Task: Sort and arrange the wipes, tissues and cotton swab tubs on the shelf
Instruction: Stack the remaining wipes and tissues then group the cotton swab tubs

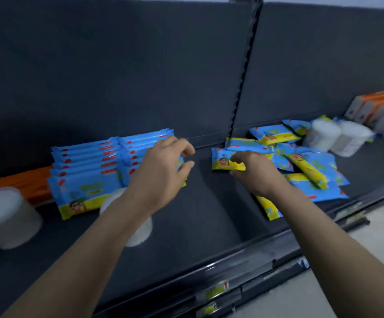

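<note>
Spanning the whole view, the dark shelf (204, 221) is carrying all the goods in front of a dark back panel (117, 65) split by a slotted upright (243, 76).

- The stacked wipes packs (90, 161) are lying flat in two neat blue columns at the left rear, just beside each other.
- The loose wipes pile (312, 171) is lying right of the upright, its packs overlapping at mixed angles.
- The tissue boxes (379, 113) are standing in a row at the far right.
- The orange tissue packs (21, 182) are lying left of the stacks.
- The right cotton swab tubs (322, 134) are standing together between the pile and the boxes.
- The left cotton swab tub (5, 216) is standing at the far left front.
- The front cotton swab tub (140, 232) is sitting partly hidden under the left forearm.
- Price labels (216, 291) are hanging along the shelf's front rail.

The left hand (161, 171) is hovering over the right end of the stacks, its fingers loosely curled and holding nothing. The right hand (255, 175) is pinching a single wipes pack (221, 160) at the pile's left edge, fingers on top and thumb beneath.
</note>
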Demonstrator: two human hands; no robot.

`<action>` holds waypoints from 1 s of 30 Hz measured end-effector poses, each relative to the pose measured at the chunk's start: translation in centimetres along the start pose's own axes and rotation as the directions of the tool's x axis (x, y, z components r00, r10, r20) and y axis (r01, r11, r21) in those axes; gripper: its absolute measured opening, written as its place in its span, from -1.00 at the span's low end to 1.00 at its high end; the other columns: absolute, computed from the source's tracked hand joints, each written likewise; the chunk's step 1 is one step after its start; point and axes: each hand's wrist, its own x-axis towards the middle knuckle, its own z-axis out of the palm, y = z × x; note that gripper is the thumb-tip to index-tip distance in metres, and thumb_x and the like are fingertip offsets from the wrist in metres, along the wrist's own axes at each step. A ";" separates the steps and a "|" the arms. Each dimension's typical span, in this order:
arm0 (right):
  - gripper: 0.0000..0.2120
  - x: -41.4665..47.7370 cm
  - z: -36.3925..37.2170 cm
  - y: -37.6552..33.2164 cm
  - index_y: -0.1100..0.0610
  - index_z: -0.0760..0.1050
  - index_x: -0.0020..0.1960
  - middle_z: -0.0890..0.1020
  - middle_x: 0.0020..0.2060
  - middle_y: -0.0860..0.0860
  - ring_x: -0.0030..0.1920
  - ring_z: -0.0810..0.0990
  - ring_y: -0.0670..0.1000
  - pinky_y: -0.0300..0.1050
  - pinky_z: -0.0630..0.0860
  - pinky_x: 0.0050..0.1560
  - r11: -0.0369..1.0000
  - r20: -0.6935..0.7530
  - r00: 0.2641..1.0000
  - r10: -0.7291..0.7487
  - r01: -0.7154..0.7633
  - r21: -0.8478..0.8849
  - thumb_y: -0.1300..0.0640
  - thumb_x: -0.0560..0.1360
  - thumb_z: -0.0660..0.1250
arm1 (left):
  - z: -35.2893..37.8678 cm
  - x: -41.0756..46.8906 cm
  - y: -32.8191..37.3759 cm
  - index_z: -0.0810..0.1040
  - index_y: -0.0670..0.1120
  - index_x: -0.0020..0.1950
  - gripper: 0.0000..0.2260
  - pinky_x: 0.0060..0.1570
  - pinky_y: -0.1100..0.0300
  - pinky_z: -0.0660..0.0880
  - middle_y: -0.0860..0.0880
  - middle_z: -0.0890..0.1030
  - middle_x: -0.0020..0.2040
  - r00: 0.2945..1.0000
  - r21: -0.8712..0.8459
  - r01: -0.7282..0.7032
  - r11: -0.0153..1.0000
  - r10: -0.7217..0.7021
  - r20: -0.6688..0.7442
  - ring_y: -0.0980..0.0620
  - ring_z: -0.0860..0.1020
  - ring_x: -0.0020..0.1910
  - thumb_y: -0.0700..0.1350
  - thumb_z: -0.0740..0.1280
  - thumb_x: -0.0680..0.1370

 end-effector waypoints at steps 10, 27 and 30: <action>-0.20 0.8 -1.4 9.0 0.15 0.20 0.43 0.46 0.31 0.12 0.31 0.43 0.16 -0.01 0.41 0.17 0.976 0.370 0.912 0.176 -0.115 -0.183 -0.26 0.39 0.37 | 11.2 5.9 3.6 0.54 -0.14 0.09 -0.82 0.06 0.14 0.38 -0.05 0.53 0.01 0.952 0.052 0.178 0.983 -0.186 0.244 -0.04 0.50 0.03 -0.16 0.35 0.50; -0.62 5.0 -2.6 13.2 0.10 0.27 -0.20 0.46 -0.30 0.05 -0.37 0.47 0.02 -0.15 0.47 -0.31 0.928 0.637 0.770 0.030 -0.259 0.268 0.12 0.37 0.52 | 15.5 11.6 0.0 0.33 -0.09 0.14 -0.61 -0.18 0.13 0.35 -0.06 0.44 0.07 0.671 0.148 0.545 0.826 -0.535 0.513 0.02 0.40 -0.08 -0.04 0.43 0.43; -0.62 4.6 -3.1 13.3 0.23 0.47 -0.20 0.60 -0.23 0.19 -0.30 0.49 0.08 -0.07 0.43 -0.23 0.923 0.653 0.756 0.047 -0.284 0.261 0.03 0.24 0.57 | 15.3 11.8 -0.2 0.29 -0.05 0.10 -0.55 -0.20 0.14 0.33 0.00 0.41 0.00 0.653 0.148 0.547 0.824 -0.531 0.540 0.04 0.38 -0.10 -0.01 0.47 0.39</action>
